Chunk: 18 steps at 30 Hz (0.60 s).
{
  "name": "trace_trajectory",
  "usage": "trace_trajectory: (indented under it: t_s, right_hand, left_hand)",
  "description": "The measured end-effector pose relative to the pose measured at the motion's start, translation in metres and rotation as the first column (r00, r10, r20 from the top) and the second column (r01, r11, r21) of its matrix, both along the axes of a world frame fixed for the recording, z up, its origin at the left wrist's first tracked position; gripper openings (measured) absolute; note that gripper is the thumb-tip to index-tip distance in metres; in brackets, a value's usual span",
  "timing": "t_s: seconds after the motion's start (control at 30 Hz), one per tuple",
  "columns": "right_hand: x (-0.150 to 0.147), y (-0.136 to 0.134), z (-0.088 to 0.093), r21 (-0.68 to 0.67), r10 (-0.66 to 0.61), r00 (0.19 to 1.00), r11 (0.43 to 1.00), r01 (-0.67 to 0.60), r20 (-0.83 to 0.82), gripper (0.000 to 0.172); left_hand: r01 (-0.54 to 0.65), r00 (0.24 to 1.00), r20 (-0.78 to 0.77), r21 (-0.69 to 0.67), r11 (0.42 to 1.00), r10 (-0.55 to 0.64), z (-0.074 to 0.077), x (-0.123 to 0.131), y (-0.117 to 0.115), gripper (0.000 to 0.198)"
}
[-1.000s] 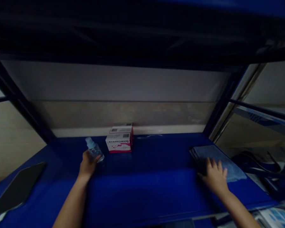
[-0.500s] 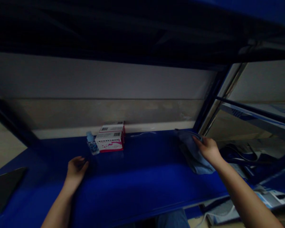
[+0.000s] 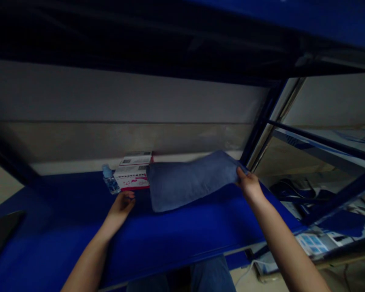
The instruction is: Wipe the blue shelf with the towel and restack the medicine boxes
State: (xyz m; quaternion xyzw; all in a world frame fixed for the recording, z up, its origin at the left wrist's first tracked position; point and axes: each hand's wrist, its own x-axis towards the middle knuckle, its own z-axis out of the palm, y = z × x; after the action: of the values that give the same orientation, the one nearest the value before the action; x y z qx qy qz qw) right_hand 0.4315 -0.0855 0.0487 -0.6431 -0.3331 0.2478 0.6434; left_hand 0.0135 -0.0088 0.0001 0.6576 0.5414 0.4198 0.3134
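My right hand (image 3: 247, 185) is shut on one corner of a blue folded cloth (image 3: 188, 182) and holds it up. The cloth stretches leftward over the blue table (image 3: 176, 239), its far end reaching the side of a stack of white and pink boxes (image 3: 131, 176). My left hand (image 3: 121, 208) rests low on the table, holding nothing, just in front of the boxes. Close to its fingers stands a small clear plastic bottle with a blue cap (image 3: 110, 179), upright at the left of the boxes.
A dark flat tablet (image 3: 1, 235) lies at the table's left end. A dark upper shelf (image 3: 140, 40) overhangs the table, and a dark metal post (image 3: 261, 117) stands at the right. Papers (image 3: 313, 243) and a white cable (image 3: 249, 271) lie below the right edge.
My right hand has raised the cloth and swung it left over the table. My left hand has moved right, closer to the bottle and boxes. The view has shifted slightly.
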Motion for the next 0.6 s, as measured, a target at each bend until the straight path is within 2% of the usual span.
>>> trace_trajectory:
  t_s: [0.07, 0.1, 0.17, 0.27, 0.33, 0.47, 0.6]
  right_hand:
    - [0.006, -0.013, -0.043, -0.254, 0.026, 0.984, 0.967, 0.020, 0.177, 0.031]
    - [0.008, -0.018, -0.058, -0.349, 0.049, 0.961, 0.936, 0.050, 0.271, 0.031]
    - [0.007, -0.021, -0.071, -0.437, 0.124, 0.879, 0.894, 0.102, 0.460, 0.036]
    - [-0.005, -0.005, -0.063, -0.450, 0.306, 0.691, 0.893, 0.031, 0.655, 0.040]
    - [-0.019, 0.013, -0.053, -0.469, 0.409, 0.604, 0.881, -0.064, 0.684, 0.041]
    - [-0.047, 0.044, -0.048, -0.547, 0.545, 0.535, 0.819, -0.175, 0.645, 0.046]
    - [-0.059, 0.055, -0.057, -0.598, 0.595, 0.518, 0.779, -0.186, 0.614, 0.051]
  left_hand:
    - [0.029, 0.999, -0.043, -0.001, 1.000, -0.029, -0.001, 0.004, 0.002, 0.031]
    - [0.043, 0.997, -0.060, -0.001, 0.999, -0.043, -0.002, 0.007, 0.004, 0.030]
    - [0.083, 0.991, -0.104, 0.000, 0.997, -0.083, -0.002, 0.019, 0.007, 0.031]
    - [0.169, 0.928, -0.341, 0.023, 0.985, -0.151, -0.002, 0.051, 0.017, 0.036]
    - [0.202, 0.850, -0.503, 0.034, 0.979, -0.158, -0.004, 0.074, 0.026, 0.042]
    - [0.180, 0.797, -0.591, 0.031, 0.983, -0.128, -0.009, 0.103, 0.040, 0.048]
    - [0.243, 0.758, -0.626, 0.006, 0.970, -0.186, -0.006, 0.102, 0.042, 0.034]
